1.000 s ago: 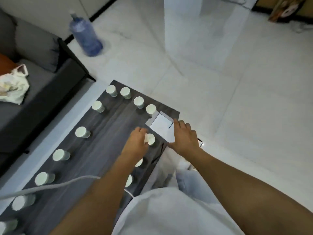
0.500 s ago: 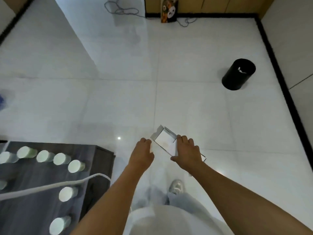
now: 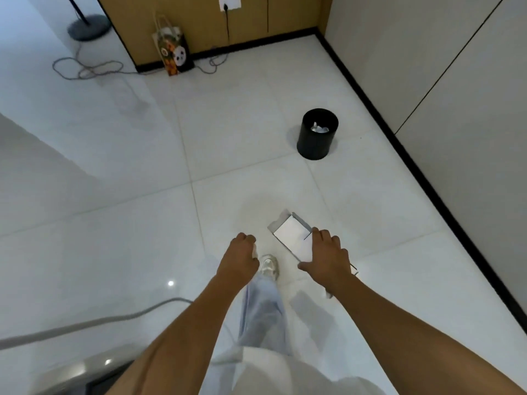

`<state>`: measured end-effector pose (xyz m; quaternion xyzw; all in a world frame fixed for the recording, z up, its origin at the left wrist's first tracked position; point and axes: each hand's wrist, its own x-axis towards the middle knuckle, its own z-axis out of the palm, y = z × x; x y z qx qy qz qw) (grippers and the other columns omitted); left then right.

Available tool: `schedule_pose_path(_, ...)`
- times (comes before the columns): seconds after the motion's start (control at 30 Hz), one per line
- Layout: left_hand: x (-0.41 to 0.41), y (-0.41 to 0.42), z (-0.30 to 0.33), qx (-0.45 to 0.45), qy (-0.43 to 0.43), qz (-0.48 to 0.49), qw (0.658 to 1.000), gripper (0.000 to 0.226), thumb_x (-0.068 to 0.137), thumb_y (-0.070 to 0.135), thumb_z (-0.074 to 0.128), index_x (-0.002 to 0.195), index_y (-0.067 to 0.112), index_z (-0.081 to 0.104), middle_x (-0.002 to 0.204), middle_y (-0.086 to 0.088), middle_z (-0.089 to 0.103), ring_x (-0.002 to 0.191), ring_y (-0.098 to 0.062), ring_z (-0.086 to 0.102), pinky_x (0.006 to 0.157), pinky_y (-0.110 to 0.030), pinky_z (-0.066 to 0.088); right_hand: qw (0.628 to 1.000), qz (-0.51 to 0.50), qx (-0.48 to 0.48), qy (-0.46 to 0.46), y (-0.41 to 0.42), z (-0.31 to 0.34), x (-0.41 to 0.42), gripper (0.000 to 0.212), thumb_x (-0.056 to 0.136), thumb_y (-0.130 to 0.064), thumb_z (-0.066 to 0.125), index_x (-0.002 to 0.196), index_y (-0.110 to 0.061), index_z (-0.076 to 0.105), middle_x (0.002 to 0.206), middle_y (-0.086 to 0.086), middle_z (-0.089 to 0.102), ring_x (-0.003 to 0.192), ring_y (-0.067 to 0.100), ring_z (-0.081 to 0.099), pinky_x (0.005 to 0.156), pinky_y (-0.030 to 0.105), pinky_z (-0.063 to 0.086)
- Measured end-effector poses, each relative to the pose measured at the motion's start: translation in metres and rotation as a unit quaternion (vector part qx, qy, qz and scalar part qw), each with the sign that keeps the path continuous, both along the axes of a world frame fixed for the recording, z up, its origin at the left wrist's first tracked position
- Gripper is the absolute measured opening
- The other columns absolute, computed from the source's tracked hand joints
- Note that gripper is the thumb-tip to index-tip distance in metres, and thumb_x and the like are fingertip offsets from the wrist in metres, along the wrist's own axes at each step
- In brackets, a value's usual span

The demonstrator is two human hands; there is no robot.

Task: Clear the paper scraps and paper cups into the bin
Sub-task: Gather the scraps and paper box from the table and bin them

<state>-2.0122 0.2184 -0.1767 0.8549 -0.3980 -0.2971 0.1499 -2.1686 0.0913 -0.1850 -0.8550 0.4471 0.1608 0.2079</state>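
My right hand [image 3: 328,259] holds a flat white box-like paper tray [image 3: 292,236] out in front of me, fingers over its near edge. My left hand [image 3: 239,259] is curled round a small white paper cup [image 3: 255,250], of which only a sliver shows at the fingers. The black round bin [image 3: 316,135] stands on the white tiled floor ahead and to the right, with crumpled white paper [image 3: 319,127] inside it. Both hands are well short of the bin.
A dark skirting line and grey wall panels [image 3: 456,124] run along the right. A patterned paper bag [image 3: 174,54] and loose cables [image 3: 85,68] lie by the wooden back wall. A lamp base [image 3: 88,27] is at far left. A white cord [image 3: 85,323] trails at lower left.
I have turned away from the dark table with its cups, which has left the view. The bin has come closer. Both hands still carry the cup and the white tray.
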Motion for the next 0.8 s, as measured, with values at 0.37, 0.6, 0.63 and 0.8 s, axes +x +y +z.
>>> schedule_pose_path(0.37,0.115,-0.22,0.019,-0.018,0.008,-0.092,0.996,0.03,0.079,0.001,0.053,0.109,0.001,0.056,0.108,-0.013,0.052,0.099,-0.028,0.055,0.088,-0.036,0.047,0.995,-0.092,-0.03,-0.001,-0.191,0.028,0.098,0.091,0.078,-0.05,0.071,0.146,-0.015,0.02,0.138,0.002,0.036,0.123,0.025,0.038,0.09,0.038,0.041)
schedule_pose_path(0.6,0.153,-0.335,0.023,-0.011,0.01,-0.114,0.993,0.031,0.08,0.001,0.054,0.111,0.001,0.055,0.11,-0.014,0.052,0.101,-0.028,0.055,0.091,-0.036,0.047,0.991,-0.136,-0.005,0.011,-0.289,0.022,0.112,0.095,0.078,-0.05,0.07,0.148,-0.015,0.016,0.14,0.001,0.034,0.125,0.025,0.037,0.093,0.037,0.041)
schedule_pose_path(0.63,0.155,-0.353,0.022,-0.013,0.014,-0.114,0.993,0.031,0.079,0.0,0.053,0.11,0.0,0.055,0.11,-0.014,0.052,0.101,-0.029,0.055,0.091,-0.037,0.047,0.99,-0.143,-0.001,0.012,-0.306,0.02,0.113,0.096,0.078,-0.05,0.07,0.148,-0.015,0.015,0.14,0.001,0.034,0.126,0.025,0.037,0.093,0.037,0.041)
schedule_pose_path(0.8,0.166,-0.46,0.007,-0.018,0.021,-0.113,0.993,0.032,0.081,0.001,0.056,0.113,0.0,0.056,0.11,-0.015,0.054,0.104,-0.027,0.054,0.093,-0.037,0.046,0.987,-0.158,0.004,0.001,-0.414,0.008,0.119,0.097,0.079,-0.048,0.071,0.15,-0.014,0.014,0.141,0.001,0.034,0.127,0.024,0.036,0.097,0.038,0.04)
